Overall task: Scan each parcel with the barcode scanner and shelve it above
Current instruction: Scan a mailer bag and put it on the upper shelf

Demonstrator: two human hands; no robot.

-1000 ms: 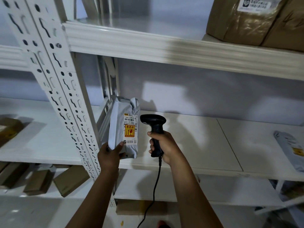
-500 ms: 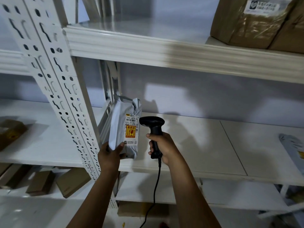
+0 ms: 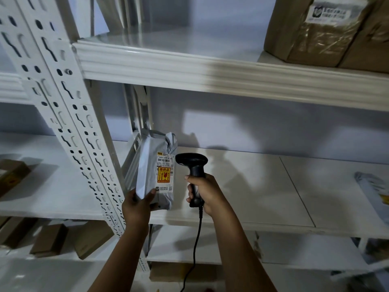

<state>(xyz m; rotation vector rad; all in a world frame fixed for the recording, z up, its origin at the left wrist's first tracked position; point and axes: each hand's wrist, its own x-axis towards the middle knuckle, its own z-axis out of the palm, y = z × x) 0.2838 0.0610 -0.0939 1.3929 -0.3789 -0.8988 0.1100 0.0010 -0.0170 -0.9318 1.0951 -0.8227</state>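
A grey poly-bag parcel (image 3: 152,165) stands upright at the left end of the middle shelf (image 3: 242,186), against the white upright post. Its white shipping label with a yellow and red sticker faces me. My left hand (image 3: 137,204) grips the parcel's lower corner, thumb on the front. My right hand (image 3: 205,192) holds the black corded barcode scanner (image 3: 192,163) by its handle, just right of the parcel, its head level with the label.
The upper shelf (image 3: 189,66) carries brown cardboard boxes (image 3: 320,32) at the right. Another grey bag (image 3: 374,190) lies at the middle shelf's right end. Small brown boxes (image 3: 50,240) sit on the lower left shelf. The perforated post (image 3: 63,114) stands left of the parcel.
Both hands, the parcel and the scanner keep their pose. The view has tilted slightly, so everything sits a little lower in frame.
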